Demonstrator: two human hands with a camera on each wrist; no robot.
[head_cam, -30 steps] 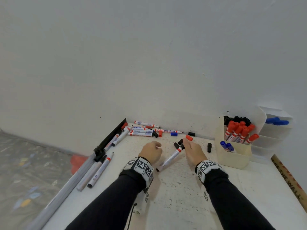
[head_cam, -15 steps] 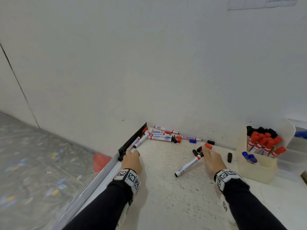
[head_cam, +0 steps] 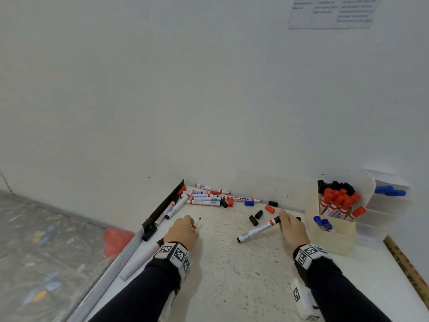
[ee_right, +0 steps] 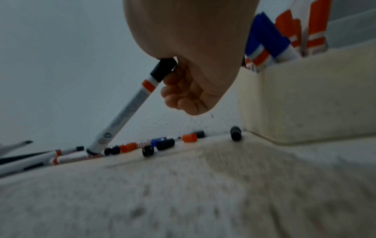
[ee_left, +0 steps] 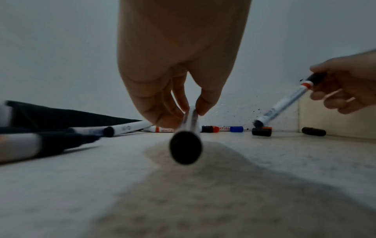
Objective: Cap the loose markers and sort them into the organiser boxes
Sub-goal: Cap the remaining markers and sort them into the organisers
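Left hand [head_cam: 183,231] hiding most of uncapped marker [head_cam: 197,223], nib showing

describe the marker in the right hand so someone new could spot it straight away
Start at the cream organiser box by the wall on the right. Just left of it, the right hand grips a white marker by its black cap. Unlike the markers lying flat, it slants, its black tail end down.
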